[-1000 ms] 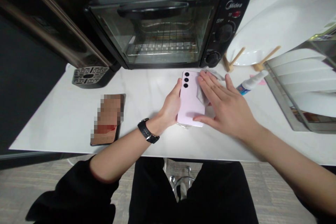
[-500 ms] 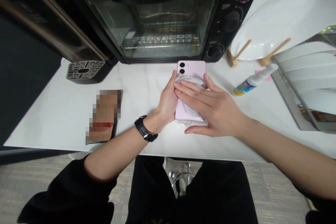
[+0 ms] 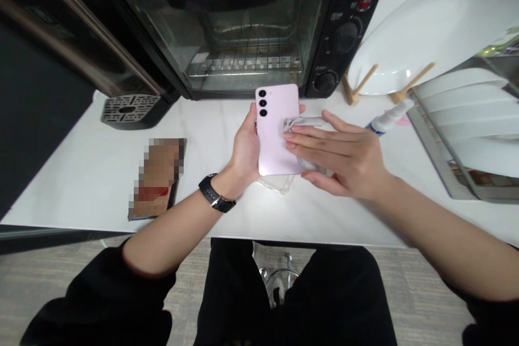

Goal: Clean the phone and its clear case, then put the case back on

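A pale pink phone [image 3: 275, 132], back side up with its three dark camera lenses showing, is held in my left hand [image 3: 246, 146]. The thumb lies along its left edge and fingertips show past its right edge. My right hand [image 3: 344, 157] has its fingers laid over a whitish cloth [image 3: 311, 122], pressing it against the phone's right side; part of the cloth hangs beyond the edge. Below the phone, a clear phone case [image 3: 279, 184] lies on the white counter [image 3: 259, 216], partly hidden. A spray bottle [image 3: 385, 120] stands out from behind my right hand, its lower part covered.
A black toaster oven [image 3: 243, 27] stands behind the phone. To the left are a machine with a drip tray [image 3: 130, 108] and a flat, pixelated rectangular object [image 3: 158, 178]. On the right, white plates [image 3: 405, 38] lean in wooden stands beside a dish rack [image 3: 438, 157].
My right hand has slid the cloth rightward across the phone, uncovering most of its back and the third lens. More of the clear case shows below, and the spray bottle is now partly covered.
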A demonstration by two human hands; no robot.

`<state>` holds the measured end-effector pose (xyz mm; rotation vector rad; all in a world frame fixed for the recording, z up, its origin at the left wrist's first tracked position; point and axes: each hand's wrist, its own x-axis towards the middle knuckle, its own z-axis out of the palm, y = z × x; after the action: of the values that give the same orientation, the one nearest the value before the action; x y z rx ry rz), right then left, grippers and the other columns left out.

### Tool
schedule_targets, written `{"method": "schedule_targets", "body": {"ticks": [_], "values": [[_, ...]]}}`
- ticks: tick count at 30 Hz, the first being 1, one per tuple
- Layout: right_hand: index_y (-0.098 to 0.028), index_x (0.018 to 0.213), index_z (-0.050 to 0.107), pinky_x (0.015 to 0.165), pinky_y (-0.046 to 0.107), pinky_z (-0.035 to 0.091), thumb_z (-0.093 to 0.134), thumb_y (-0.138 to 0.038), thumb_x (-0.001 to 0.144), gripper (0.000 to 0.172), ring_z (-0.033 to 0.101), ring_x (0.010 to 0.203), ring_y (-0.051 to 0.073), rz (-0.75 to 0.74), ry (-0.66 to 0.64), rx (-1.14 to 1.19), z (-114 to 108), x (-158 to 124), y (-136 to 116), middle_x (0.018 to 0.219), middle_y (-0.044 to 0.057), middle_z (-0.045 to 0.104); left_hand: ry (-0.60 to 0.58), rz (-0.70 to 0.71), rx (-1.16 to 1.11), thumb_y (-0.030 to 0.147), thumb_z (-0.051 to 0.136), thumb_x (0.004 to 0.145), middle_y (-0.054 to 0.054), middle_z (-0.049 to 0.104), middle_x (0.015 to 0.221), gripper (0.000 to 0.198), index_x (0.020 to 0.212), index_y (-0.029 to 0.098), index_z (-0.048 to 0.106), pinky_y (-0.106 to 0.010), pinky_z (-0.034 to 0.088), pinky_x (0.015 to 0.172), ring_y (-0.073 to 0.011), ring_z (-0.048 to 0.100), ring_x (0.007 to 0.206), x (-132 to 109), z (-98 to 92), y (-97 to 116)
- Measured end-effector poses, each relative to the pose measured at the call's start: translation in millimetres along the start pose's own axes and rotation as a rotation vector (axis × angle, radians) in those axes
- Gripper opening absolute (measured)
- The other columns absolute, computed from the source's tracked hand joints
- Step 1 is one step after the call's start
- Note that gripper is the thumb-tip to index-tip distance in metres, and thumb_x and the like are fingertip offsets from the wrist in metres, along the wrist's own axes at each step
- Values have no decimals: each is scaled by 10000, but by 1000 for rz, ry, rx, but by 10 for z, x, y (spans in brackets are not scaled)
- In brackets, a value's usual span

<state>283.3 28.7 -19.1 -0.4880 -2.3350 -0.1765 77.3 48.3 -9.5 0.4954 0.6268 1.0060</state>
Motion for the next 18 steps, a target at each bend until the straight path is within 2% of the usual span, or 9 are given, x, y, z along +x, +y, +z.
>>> {"method": "schedule_targets", "body": {"ticks": [3,8,13,18], "values": [[-176,1609,564,1346,597,403,569,-483,1102,593,659,1468,298,111,-54,-57,-8,2,23,1538,152,698,7,0,18,561,290,1145,-76,802,1355,651,1586,180,581,-500,519,1243,-329,614,1500,8,24,-64],[-188,1716,404,1363,692,300,446,-631,1109,753,499,1601,363,282,-118,-41,16,33,12,1704,155,526,54,-128,54,546,413,1123,-93,836,1265,573,1507,201,662,-536,533,1222,-370,645,1465,6,63,-178],[-273,1766,283,1383,698,233,460,-699,1078,828,431,1644,366,295,-118,-3,37,33,-32,1749,111,475,81,-83,95,566,479,1102,-116,842,1216,558,1463,201,698,-566,524,1218,-412,653,1443,-10,96,-227],[-300,1776,244,1387,688,233,476,-633,1092,795,422,1650,355,311,-131,47,69,16,-53,1767,95,455,95,-104,106,576,462,1104,-108,845,1191,548,1435,219,715,-586,518,1218,-420,666,1422,-8,100,-246]]}}
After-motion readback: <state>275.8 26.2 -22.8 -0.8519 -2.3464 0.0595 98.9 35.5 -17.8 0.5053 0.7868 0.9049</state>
